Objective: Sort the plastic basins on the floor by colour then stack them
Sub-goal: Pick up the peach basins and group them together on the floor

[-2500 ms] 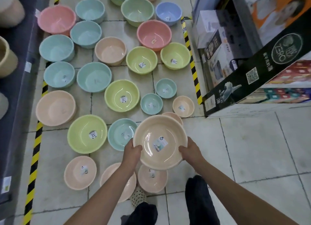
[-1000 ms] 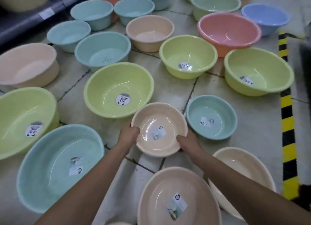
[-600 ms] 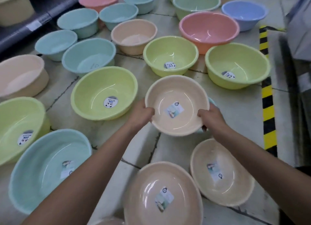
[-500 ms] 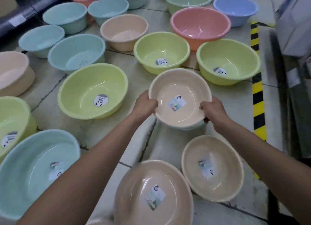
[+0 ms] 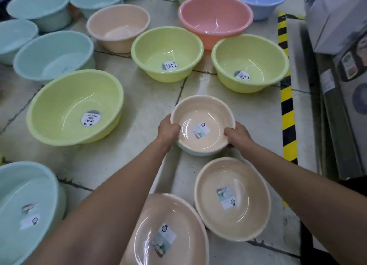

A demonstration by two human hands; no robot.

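Holding small beige basin (image 5: 202,125) low over floor (image 5: 151,98) — left hand (image 5: 168,128), right hand (image 5: 237,134) each curl fingers over opposite rim. Pale blue-green edge beneath it; possibly another basin, hard to tell. Beige basin by right forearm (image 5: 232,199) and beige basin at bottom edge (image 5: 168,231) near, unstacked. Green basins (image 5: 167,52), teal basins (image 5: 53,54), pink basin (image 5: 215,16) lie single, mixed — sorting barely begun, by my reading.

What seems a teal basin (image 5: 185,150) hides under the beige basin (image 5: 200,113) (only a sliver shows).
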